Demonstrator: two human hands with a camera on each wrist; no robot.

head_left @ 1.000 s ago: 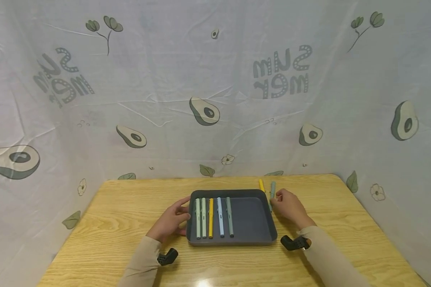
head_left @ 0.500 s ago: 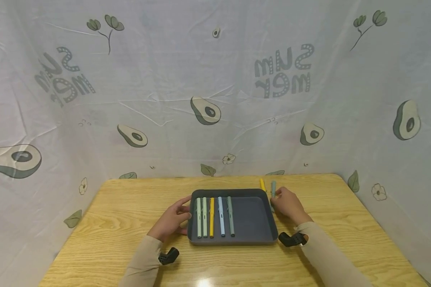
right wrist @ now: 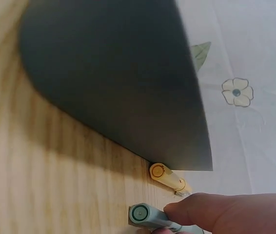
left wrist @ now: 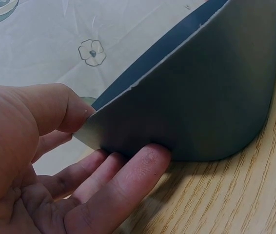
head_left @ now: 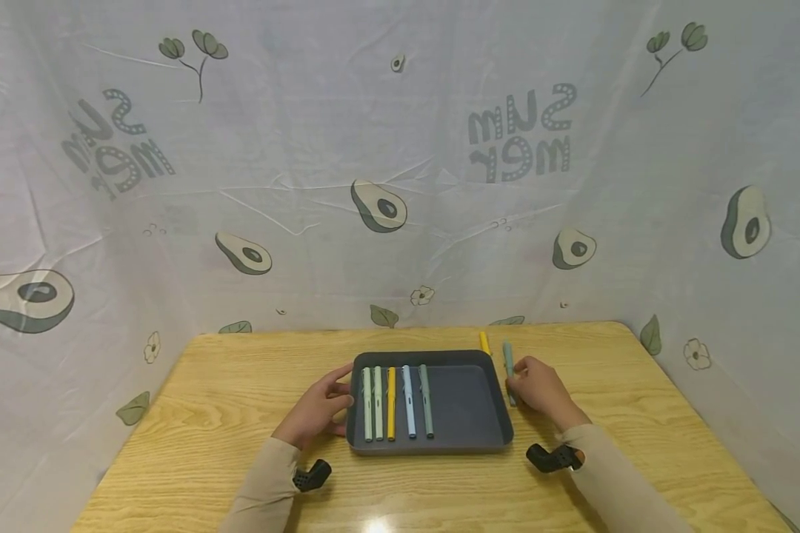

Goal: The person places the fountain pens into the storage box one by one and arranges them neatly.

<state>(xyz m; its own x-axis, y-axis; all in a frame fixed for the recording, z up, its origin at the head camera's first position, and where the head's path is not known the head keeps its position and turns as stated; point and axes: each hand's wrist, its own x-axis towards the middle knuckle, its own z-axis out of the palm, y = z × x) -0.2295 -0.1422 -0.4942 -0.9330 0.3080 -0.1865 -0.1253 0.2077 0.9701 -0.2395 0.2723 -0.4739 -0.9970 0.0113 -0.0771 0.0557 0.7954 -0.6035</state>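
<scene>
Between the right fingers (head_left: 523, 366) lies a green pen (head_left: 509, 361).

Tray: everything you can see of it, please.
The tray is dark grey, matte and rectangular, with rounded corners, a flat base and low, flared walls; the rim looks slightly rough in the left wrist view. Metal or plastic, I can't tell. It sits upright on the table. Five pens lie side by side toward its left. The left hand has its fingers against the left wall's outside.
</scene>
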